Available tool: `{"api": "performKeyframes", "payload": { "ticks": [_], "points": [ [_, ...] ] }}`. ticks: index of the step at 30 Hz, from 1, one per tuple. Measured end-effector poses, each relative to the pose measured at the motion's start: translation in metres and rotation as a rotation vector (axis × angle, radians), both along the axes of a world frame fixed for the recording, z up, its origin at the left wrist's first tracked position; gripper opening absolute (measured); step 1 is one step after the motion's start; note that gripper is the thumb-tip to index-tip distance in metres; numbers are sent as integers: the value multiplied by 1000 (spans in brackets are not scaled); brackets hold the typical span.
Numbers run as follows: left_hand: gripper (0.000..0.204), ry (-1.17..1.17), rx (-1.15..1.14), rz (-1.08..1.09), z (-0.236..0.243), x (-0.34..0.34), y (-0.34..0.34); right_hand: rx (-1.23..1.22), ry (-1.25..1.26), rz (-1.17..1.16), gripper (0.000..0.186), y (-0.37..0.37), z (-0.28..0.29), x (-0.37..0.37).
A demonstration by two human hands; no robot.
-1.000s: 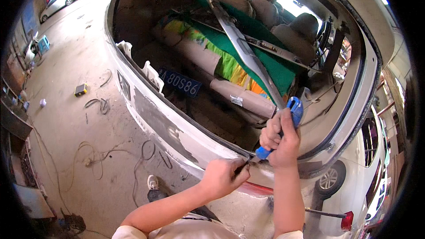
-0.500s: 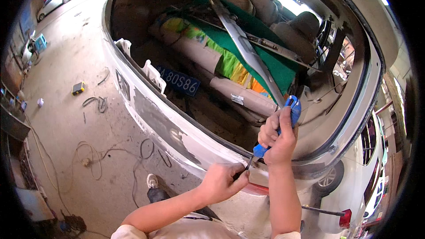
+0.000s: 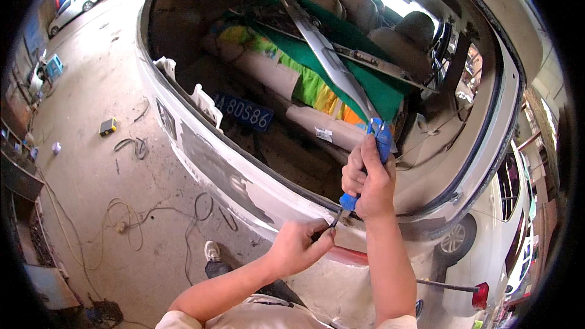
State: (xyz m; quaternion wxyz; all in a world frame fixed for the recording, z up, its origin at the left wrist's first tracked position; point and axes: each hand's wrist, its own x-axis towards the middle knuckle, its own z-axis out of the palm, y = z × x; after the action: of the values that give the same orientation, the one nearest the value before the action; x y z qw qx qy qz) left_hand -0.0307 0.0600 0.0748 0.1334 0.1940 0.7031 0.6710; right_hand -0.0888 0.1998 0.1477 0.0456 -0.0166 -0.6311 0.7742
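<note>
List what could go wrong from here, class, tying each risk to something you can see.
The blue-handled tool in the right hand points down toward the left hand, so a slip might hurt it. The tool's metal end appears close to the car's patchy rear panel, which it could scratch. Cords lie looped on the floor near the shoe; a sidestep might snag one.

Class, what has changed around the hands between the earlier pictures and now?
The right hand and its blue-handled tool have moved left and slightly farther from the person. Nothing was visibly picked up or let go. The left hand stays at the car's rear edge, and the silver bar still lies across the green sheet.
</note>
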Motion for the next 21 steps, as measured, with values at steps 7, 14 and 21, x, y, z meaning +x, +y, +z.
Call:
{"api": "performKeyframes", "payload": {
  "ticks": [7, 14, 21],
  "points": [
    [28, -13, 18, -18, -8, 5, -7, -3, 49, -115, 41, -10, 7, -11],
    [30, -87, 36, 5, 1, 7, -15, -230, 36, 30, 42, 9, 9, -4],
    [31, -59, 63, 25, -2, 5, -10, -94, 58, 46, 41, 0, -6, 1]
  ]
}}
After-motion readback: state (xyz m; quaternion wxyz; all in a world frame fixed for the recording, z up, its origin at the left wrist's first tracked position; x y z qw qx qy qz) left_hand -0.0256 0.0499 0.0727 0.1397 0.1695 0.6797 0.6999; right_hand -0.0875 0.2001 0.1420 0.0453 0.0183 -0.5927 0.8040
